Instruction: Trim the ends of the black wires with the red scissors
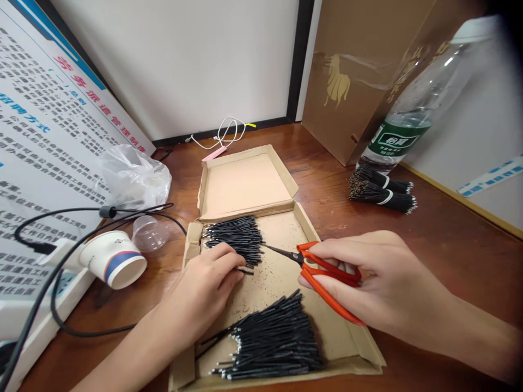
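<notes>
Head view: your right hand [379,283] was wrapped round orange-handled scissors [297,256], slim dark blades pointing left, tips just beside the right-hand ends of the far wire pile [235,234]. Your left hand [208,280] was at that pile's near edge, thumb and fingers pinching a short black wire [247,271], its end poking out toward the scissors.

Both piles sat in the open cardboard box [278,280]: far one by the lid hinge, near wire pile [278,343] at the end closest to you, white tips facing left. Dark crumbs were scattered on the box floor between them. Lid was folded back.

Box was on the wooden desk [335,204]. Right of it: two banded wire bundles [370,193] by the green-labelled water bottle [396,141]. Left: tipped paper cup [112,258], clear plastic cup [149,234], crumpled plastic bag [137,179].
</notes>
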`<move>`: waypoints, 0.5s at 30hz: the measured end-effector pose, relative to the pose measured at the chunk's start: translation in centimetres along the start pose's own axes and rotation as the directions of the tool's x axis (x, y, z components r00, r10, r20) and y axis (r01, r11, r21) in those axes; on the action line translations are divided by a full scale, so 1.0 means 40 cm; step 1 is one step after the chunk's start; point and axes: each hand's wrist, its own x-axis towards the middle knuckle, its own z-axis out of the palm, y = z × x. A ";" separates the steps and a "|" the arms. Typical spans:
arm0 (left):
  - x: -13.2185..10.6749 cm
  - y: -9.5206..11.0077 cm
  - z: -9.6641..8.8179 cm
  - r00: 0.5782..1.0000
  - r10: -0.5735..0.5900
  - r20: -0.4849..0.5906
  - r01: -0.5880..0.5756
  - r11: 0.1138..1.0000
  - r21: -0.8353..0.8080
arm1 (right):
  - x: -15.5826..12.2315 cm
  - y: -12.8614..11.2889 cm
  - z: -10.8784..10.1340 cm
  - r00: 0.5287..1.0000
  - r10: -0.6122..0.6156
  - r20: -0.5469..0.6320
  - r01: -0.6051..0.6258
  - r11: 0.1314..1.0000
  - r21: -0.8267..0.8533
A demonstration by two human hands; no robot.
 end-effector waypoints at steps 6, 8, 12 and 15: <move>-0.004 0.011 -0.007 0.998 0.028 -0.048 -0.031 0.998 -0.057 | 0.002 -0.002 -0.003 1.000 0.011 0.001 -0.011 1.000 0.007; -0.007 0.018 -0.009 0.997 0.045 -0.056 -0.049 0.995 -0.086 | 0.004 -0.002 -0.004 1.000 0.007 0.002 -0.007 1.000 0.006; -0.011 0.023 -0.006 0.997 0.067 -0.034 -0.071 0.991 -0.115 | 0.005 -0.002 -0.006 1.000 0.007 0.008 -0.007 1.000 -0.011; -0.011 0.025 -0.006 0.998 0.062 -0.008 -0.063 0.991 -0.119 | 0.003 -0.003 -0.007 1.000 0.013 0.018 -0.012 1.000 -0.008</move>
